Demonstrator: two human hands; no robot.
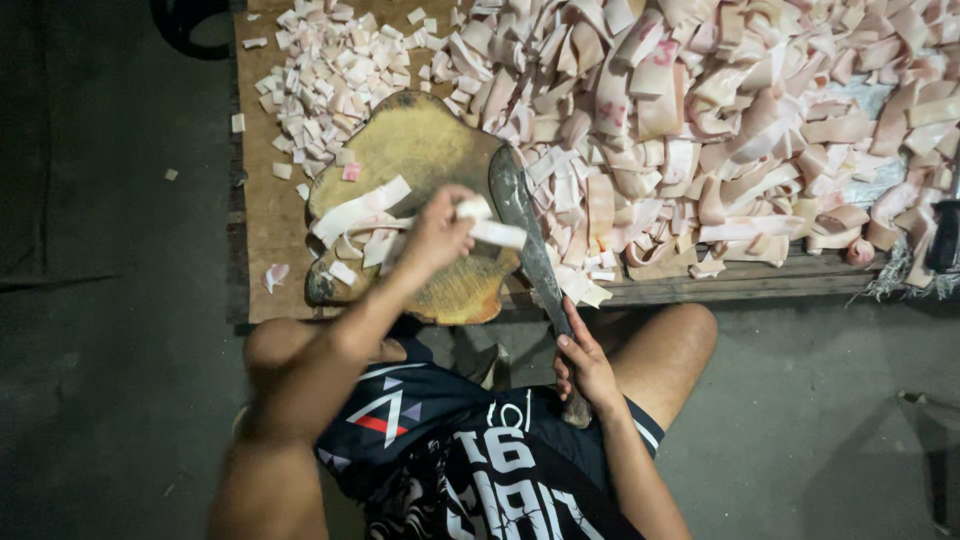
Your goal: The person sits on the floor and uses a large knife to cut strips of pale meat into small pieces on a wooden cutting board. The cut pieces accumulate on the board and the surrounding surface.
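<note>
Wooden bench (262, 215) carries a chopping block (425, 140). Left hand (437, 235) pinches a pale strip (490, 228) flat upon it; right hand (583, 365) grips the cleaver (520, 215), blade just beyond.

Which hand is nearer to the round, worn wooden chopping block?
Left. The left hand is over the round, worn wooden chopping block, holding pale strips. The right hand grips the long knife handle below it.

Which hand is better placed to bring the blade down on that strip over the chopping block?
Probably the right hand: it grips the handle of the big knife, whose blade lies on the wooden block. The left hand is busy pinching the pale strip.
</note>
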